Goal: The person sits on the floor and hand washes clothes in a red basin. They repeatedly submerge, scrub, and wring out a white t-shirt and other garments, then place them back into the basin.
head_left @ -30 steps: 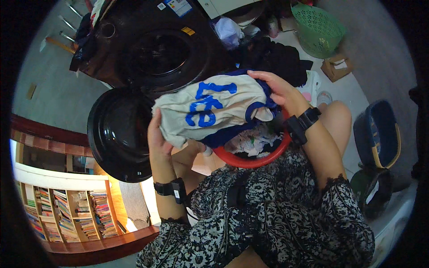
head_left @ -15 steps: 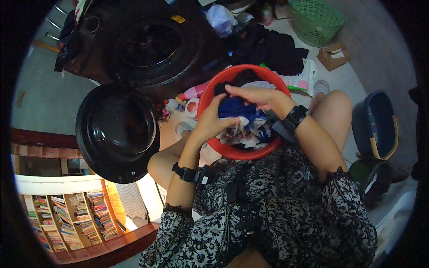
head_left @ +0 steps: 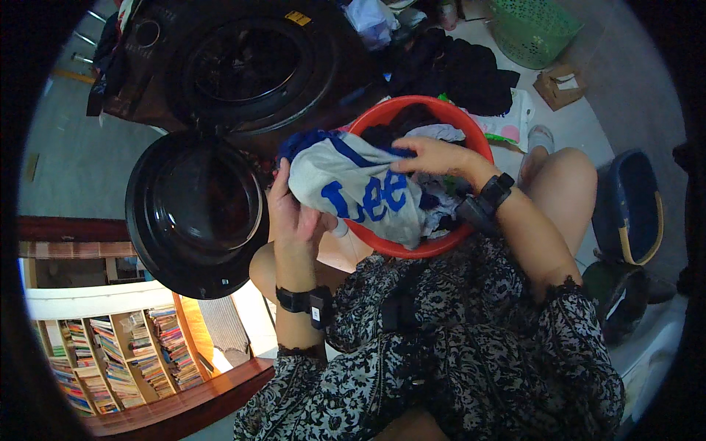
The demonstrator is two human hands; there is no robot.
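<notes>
The left hand (head_left: pixel 296 213) grasps one side of the grey-and-blue garment (head_left: pixel 331 176); the right hand (head_left: pixel 441 158) pinches its opposite edge, seemingly so the cloth spreads between them; it hangs partly over the red tub (head_left: pixel 415 252), above other clothes (head_left: pixel 443 133).

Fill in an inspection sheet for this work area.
Surface: pale floor, strewn with things.
Job's things: grey-and-blue garment, held partly over a red tub containing other clothes.
Clutter: dark laundry, pale bag and cardboard box beyond the tub.
Hands: left hand holds the garment's left side; right hand pinches its upper right part.
Cables: nothing seen.
Surroundings: black washing machine, its round door open; green basket and blue bin at right; bookshelf at lower left.
</notes>
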